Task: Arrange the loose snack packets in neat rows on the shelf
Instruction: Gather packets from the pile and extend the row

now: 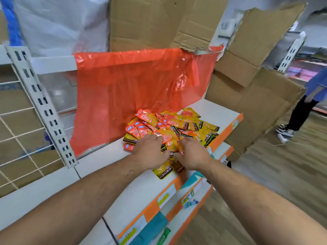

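A loose heap of yellow and orange snack packets lies on the white shelf, near its front edge. My left hand rests palm down on the near left side of the heap, fingers lightly bent over the packets. Close beside it, my right hand lies palm down on the near right side. A few packets show between and under the two hands. One yellow packet sticks out toward me below my left wrist. Neither hand plainly grips a packet.
An orange plastic bag hangs behind the heap. Flattened cardboard leans at the right and back. A slotted post and wire grid stand left. Lower shelves with price labels are below. A person stands at far right.
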Available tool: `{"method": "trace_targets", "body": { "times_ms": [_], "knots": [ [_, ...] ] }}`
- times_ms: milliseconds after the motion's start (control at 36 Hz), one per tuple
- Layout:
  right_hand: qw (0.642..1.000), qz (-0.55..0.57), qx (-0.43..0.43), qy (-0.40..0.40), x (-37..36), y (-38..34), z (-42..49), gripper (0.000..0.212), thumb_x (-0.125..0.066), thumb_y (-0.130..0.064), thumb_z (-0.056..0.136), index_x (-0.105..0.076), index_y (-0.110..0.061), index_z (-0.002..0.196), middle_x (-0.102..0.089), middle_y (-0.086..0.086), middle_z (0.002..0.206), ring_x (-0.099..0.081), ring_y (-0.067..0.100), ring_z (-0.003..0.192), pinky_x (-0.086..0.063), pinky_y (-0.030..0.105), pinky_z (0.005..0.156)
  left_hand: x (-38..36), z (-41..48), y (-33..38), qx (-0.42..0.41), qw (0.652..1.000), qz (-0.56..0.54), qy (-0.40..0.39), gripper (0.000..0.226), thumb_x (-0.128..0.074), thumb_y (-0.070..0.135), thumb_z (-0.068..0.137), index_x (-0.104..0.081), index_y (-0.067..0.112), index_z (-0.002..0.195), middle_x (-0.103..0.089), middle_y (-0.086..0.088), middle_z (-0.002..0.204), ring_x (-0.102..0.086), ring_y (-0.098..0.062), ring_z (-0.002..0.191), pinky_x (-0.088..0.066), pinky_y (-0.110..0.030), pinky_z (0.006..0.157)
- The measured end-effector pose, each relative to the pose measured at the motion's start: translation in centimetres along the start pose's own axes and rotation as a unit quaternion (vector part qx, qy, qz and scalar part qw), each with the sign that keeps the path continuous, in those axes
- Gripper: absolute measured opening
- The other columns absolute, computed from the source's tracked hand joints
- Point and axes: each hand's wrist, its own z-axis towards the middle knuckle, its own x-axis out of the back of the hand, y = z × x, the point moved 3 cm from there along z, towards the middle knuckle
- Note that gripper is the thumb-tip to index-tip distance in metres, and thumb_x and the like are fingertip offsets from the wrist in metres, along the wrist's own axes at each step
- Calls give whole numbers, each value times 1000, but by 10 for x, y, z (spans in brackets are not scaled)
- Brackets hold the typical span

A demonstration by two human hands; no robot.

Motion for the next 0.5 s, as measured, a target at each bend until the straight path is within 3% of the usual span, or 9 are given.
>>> {"method": "trace_targets", "body": {
  "times_ms": [111,222,500],
  "knots": [
    [998,-4,61,7,2,6,39,58,-62,-46,86,-54,-18,136,-56,7,136,-45,29,130,-41,40,106,-3,27,-7,15,1000,6,23,51,-44,53,91,-52,16,125,-55,-4,124,-44,-26,119,-38,-39,101],
    [990,-14,136,13,8,8,76,34,-67,-36,86,-64,-17,114,-63,7,114,-54,32,115,-46,37,92,0,45,-11,52,998,16,42,46,-47,49,89,-54,17,120,-56,-4,118,-46,-26,115,-40,-39,99],
    [942,-69,328,-24,8,18,140,61,-67,-48,85,-52,-26,140,-58,4,136,-49,29,127,-38,38,107,2,52,19,182,980,55,66,37,-52,49,85,-59,15,99,-61,-8,103,-53,-28,104,-40,-37,86]
  ]
}}
